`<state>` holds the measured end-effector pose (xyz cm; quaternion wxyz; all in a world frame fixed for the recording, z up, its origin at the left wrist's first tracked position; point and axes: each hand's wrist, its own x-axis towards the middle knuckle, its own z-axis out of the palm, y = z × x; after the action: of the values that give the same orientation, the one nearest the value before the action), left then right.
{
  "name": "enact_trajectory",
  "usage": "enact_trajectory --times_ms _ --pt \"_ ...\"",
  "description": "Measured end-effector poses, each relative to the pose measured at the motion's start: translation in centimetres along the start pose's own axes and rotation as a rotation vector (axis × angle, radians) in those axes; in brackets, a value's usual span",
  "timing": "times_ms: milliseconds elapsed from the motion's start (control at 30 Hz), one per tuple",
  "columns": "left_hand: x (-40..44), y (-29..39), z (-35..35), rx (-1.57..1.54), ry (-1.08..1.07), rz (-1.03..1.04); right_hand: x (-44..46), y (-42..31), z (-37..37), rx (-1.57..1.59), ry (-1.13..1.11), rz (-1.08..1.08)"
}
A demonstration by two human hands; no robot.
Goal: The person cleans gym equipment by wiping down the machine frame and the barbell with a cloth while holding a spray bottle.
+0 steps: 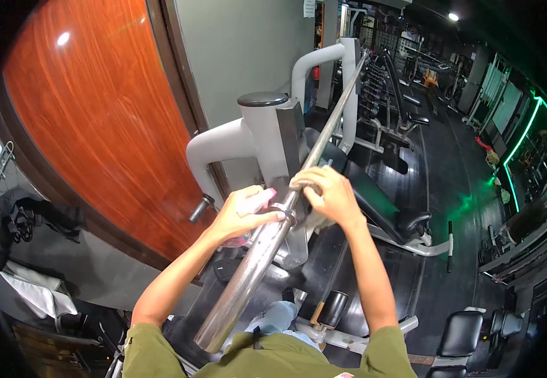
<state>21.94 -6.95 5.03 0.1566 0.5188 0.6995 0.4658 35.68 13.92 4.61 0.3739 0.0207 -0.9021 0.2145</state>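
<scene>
Thick end foremost, a long polished-steel barbell (pixel 243 286) slants away beside a grey metal rack post (pixel 262 135), which seems to bear its weight. Right hand (pixel 333 192) curls over the thinner shaft past the collar, apparently to steady it; left hand (pixel 235 215) clasps a mostly hidden pink item (pixel 272 191) beside that collar, with a black padded bench (pixel 374 198) beyond.

Overhead: small round white lamp (pixel 453 17), dark surroundings
Glossy reddish-brown wooden door (pixel 97 113): brightly lit, white glare spot
Angular green light strip (pixel 520 142): glowing, tinting black floor (pixel 464 203)
Far room: dim, detail soft
Edges: fisheye bending, black corners
</scene>
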Motion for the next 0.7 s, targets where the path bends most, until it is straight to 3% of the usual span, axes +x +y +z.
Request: enact_trajectory --times_ms 100,200,267,400,533,700 --pt "0.1 -0.6 0.1 -0.001 0.002 0.033 2.0 1.0 -0.5 -0.11 -0.083 0.129" --pt "-0.3 -0.4 0.2 -0.04 -0.001 0.01 2.7 -0.5 -0.3 -0.157 -0.276 0.029" --pt "-0.5 -0.6 0.4 -0.08 0.006 -0.013 3.2 -1.9 -0.4 -0.081 -0.463 -0.061" --pt "-1.2 0.1 0.7 -0.033 0.052 -0.074 3.6 -0.6 -1.2 0.168 -0.568 -0.095" --pt "-1.2 -0.5 0.9 0.01 0.057 -0.073 3.1 1.7 -2.6 -0.058 -0.337 0.041" --pt "-1.6 -1.6 1.9 -0.053 0.1 -0.038 -2.5 -0.3 1.1 0.167 0.045 0.14"
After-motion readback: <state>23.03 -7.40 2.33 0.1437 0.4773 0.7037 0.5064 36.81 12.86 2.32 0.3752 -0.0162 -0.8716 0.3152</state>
